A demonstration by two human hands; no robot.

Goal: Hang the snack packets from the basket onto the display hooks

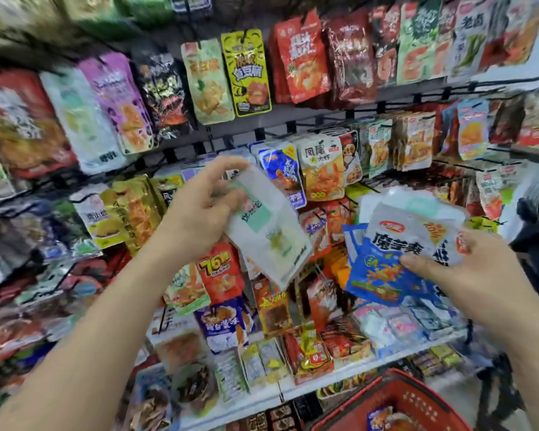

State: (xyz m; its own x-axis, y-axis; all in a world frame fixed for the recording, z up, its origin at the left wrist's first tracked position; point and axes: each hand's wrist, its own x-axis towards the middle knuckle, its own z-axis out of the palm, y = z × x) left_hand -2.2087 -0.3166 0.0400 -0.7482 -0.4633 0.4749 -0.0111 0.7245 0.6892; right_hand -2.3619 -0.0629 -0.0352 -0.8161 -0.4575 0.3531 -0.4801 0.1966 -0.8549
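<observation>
Pinching the white-and-green packet (271, 234) near its top, your left hand (203, 209) carries something probably light, limp and slick; grip the header seal. Your right hand (479, 269) clasps a fanned stack of packets (392, 256) above the red basket (417, 399).

We note: white packet (268, 234), pale green panel and yellowish print. Blue packet (383, 275), white upper half, dark lettering, orange streaks, red oval logo. Basket (417, 402) red, with a grid of small slots. Hanging above: yellow packet (248, 73) with black stripes; purple packet (115, 98) with orange picture; red packet (302, 54) with white lettering.
</observation>
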